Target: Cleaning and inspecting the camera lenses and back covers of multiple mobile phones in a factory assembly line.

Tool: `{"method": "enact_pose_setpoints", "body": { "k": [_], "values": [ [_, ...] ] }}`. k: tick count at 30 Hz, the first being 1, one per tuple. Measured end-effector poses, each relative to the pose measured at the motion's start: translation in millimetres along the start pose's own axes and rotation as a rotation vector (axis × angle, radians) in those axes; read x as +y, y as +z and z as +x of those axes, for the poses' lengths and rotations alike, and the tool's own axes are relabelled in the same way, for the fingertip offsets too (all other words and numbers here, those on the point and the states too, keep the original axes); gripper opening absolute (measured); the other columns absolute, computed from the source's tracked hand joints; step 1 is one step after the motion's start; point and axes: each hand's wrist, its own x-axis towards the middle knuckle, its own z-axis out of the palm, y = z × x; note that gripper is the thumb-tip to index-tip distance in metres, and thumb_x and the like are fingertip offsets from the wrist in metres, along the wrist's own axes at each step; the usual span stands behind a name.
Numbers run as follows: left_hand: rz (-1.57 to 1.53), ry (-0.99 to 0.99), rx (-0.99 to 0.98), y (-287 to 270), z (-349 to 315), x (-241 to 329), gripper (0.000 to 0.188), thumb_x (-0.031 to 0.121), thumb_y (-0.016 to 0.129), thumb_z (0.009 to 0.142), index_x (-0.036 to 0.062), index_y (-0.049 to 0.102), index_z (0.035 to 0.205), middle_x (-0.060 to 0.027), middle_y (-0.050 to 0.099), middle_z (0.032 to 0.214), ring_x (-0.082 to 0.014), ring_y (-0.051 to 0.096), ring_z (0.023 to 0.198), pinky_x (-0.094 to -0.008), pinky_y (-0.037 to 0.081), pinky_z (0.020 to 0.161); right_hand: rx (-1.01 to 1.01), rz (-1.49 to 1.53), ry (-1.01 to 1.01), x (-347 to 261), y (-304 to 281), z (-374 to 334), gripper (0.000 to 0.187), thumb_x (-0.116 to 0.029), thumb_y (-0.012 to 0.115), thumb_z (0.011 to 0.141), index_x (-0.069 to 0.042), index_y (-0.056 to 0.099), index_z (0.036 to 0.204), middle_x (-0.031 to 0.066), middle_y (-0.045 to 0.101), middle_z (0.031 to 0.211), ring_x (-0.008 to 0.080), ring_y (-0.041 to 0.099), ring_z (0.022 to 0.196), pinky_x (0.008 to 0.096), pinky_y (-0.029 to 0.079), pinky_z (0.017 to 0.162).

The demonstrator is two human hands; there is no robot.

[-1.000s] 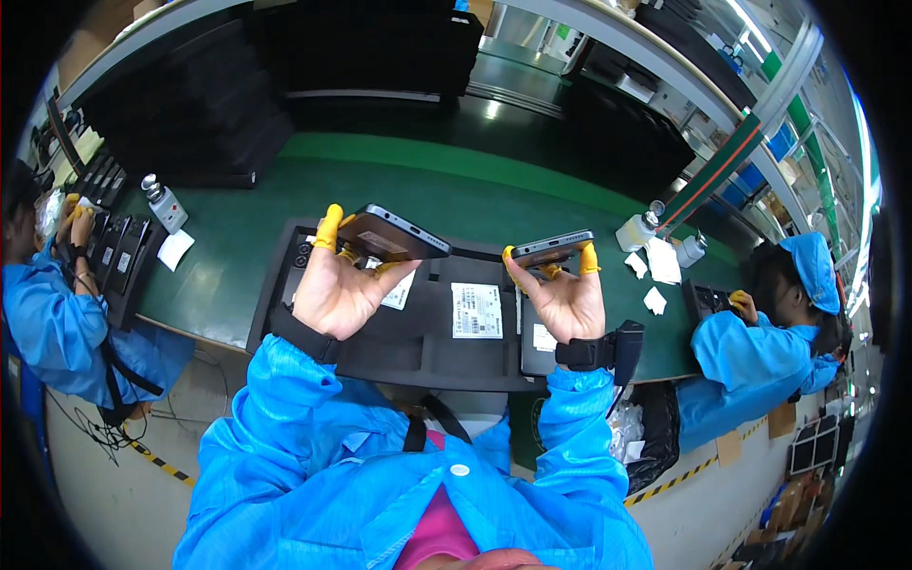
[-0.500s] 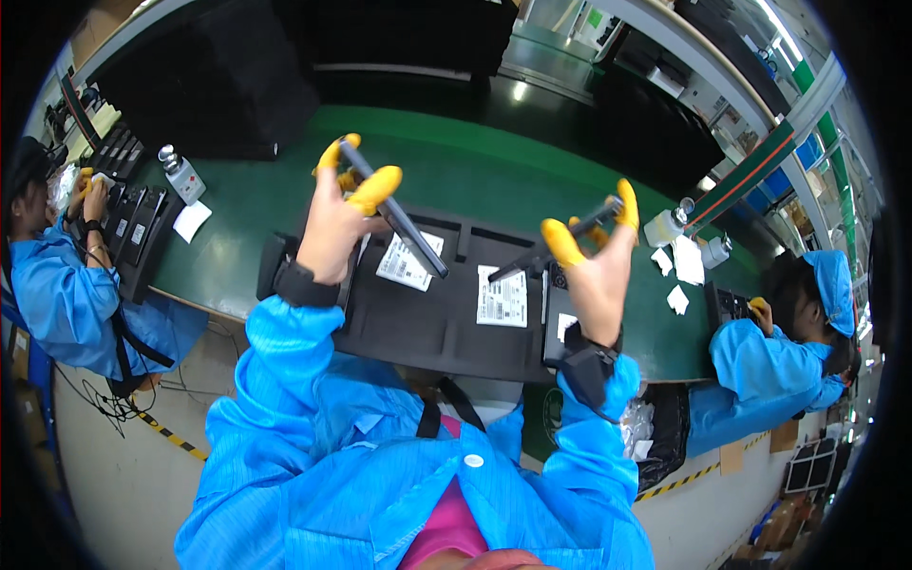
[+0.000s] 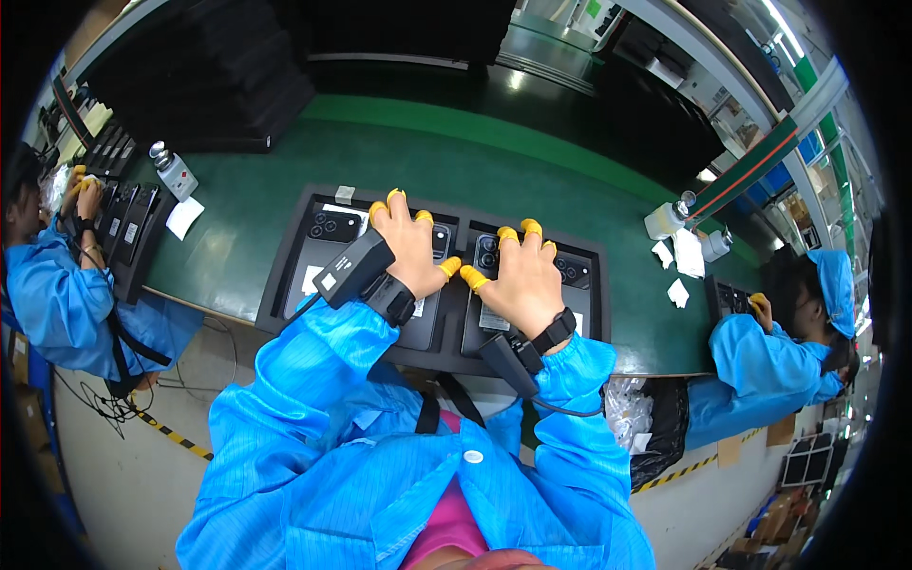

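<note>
Black tray (image 3: 287, 256) on the green table (image 3: 237, 204), holding four phones side by side, backs upward: left outer phone (image 3: 318, 256), left inner phone (image 3: 426, 321), right inner phone (image 3: 474, 328) and right outer phone (image 3: 581, 294). Over the left inner phone, just left of the tray's middle divider, the left grip (image 3: 410, 256), bare but for yellow finger covers (image 3: 424, 218), fingers spread toward the tray's far rim. Over the right inner phone, just across that divider, the right grip (image 3: 524, 280), spread likewise, thumb near the left one's. Cannot tell from above, for either grip, whether pinching the edges or merely resting on the backs. Judging by looks: stiff, thin, fairly light, probably slippery on the smooth back, easily scratched or cracked if dropped. Best taken by the two long edges, around mid-length, clear of the raised lenses at the end toward the tray's far rim. Well left of the tray, a bottle (image 3: 174, 178) and a white sheet (image 3: 184, 218); beyond its right side, another bottle (image 3: 665, 221) and more white pieces (image 3: 689, 255).
</note>
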Motion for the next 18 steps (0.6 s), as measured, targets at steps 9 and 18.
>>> {"method": "enact_pose_setpoints", "body": {
  "k": [9,18],
  "values": [
    [-0.112,0.045,0.149,-22.9,-2.8,-21.9,0.050,0.044,0.076,0.077,0.0025,0.071,0.104,-0.0192,0.052,0.112,-0.0382,0.051,0.107,-0.0451,0.051,0.086,0.221,0.054,-0.024,42.5,-27.0,-3.3,0.052,-0.042,0.071,0.083,0.000,0.066,0.113,0.0230,0.056,0.119,0.0422,0.050,0.111,0.0488,0.041,0.096],
    [-0.186,-0.409,0.324,-27.3,-76.4,-165.0,0.026,0.016,0.067,0.084,0.0001,0.068,0.104,-0.0202,0.062,0.107,-0.0400,0.056,0.104,-0.0436,0.043,0.092,0.152,0.015,0.420,147.5,-34.0,-91.7,0.031,-0.023,0.073,0.084,0.003,0.065,0.098,0.0225,0.065,0.092,0.0407,0.062,0.085,0.0473,0.049,0.076]
  ]
}}
